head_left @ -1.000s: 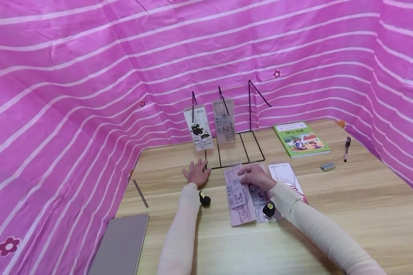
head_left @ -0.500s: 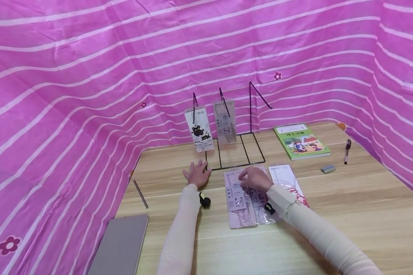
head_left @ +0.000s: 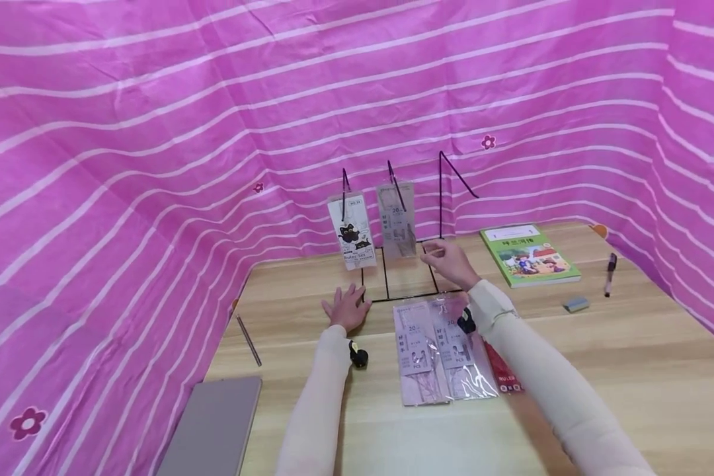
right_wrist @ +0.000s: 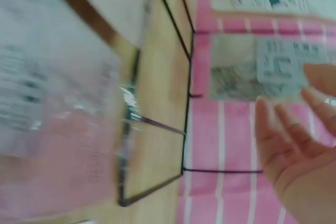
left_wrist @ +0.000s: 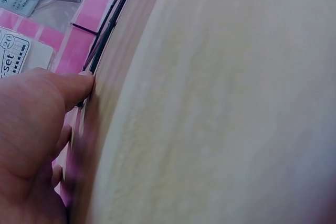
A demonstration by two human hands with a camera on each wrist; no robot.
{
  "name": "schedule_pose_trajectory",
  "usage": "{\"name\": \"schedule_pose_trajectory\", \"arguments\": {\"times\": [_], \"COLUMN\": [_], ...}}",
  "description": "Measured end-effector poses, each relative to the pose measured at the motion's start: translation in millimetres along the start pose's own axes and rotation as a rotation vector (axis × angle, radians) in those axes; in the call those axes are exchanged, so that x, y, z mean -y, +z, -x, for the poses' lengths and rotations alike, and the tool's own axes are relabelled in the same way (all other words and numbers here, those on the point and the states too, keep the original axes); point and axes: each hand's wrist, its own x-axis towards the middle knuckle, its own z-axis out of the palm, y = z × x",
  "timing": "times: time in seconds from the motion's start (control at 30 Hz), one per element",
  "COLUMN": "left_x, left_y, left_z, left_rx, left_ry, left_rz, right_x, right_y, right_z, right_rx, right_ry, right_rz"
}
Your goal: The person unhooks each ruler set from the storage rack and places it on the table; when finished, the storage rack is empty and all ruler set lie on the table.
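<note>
My left hand (head_left: 346,309) rests on the table with fingers spread, at the front left corner of a black wire display rack (head_left: 441,205). In the left wrist view its thumb (left_wrist: 76,85) lies against the rack's base wire. My right hand (head_left: 450,262) is raised over the rack's base, fingers loosely bent and holding nothing. Just left of it a pink ruler set pack (head_left: 395,221) hangs from the middle hook. A white ruler set pack (head_left: 351,228) with black cats hangs from the left hook. Two pink ruler set packs (head_left: 413,357) (head_left: 457,344) lie side by side before the rack.
A pack with a red lower end (head_left: 504,370) lies partly hidden under my right forearm. Farther right are a green book (head_left: 529,254), a grey-blue block (head_left: 576,304) and a pen (head_left: 610,274). At left lie a thin grey rod (head_left: 249,340) and a grey flat slab (head_left: 214,423). Pink striped cloth surrounds the table.
My right hand has lifted from over the pink packs on the table and moved up and forward to the rack. The left hand stays in place. The view has tilted slightly.
</note>
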Motion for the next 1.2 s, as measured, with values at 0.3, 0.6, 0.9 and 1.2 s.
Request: {"name": "schedule_pose_trajectory", "arguments": {"times": [0.3, 0.6, 0.9, 1.2], "left_x": [-2.8, -0.3, -0.9, 0.2], "left_y": [-1.8, 2.5, 2.5, -1.7], "left_z": [12.0, 7.7, 7.4, 6.6], "left_rx": [-0.004, -0.019, -0.018, -0.004], "left_ry": [0.009, 0.003, 0.016, 0.012], "left_rz": [0.01, 0.008, 0.013, 0.008], "right_x": [19, 36, 39, 36], "right_y": [-10, -9, -9, -8], "right_z": [-46, -63, -63, -51], "right_rx": [-0.031, -0.016, 0.0, -0.033], "right_ry": [-0.105, -0.011, 0.029, -0.076], "right_rz": [-0.164, -0.236, -0.258, -0.227]}}
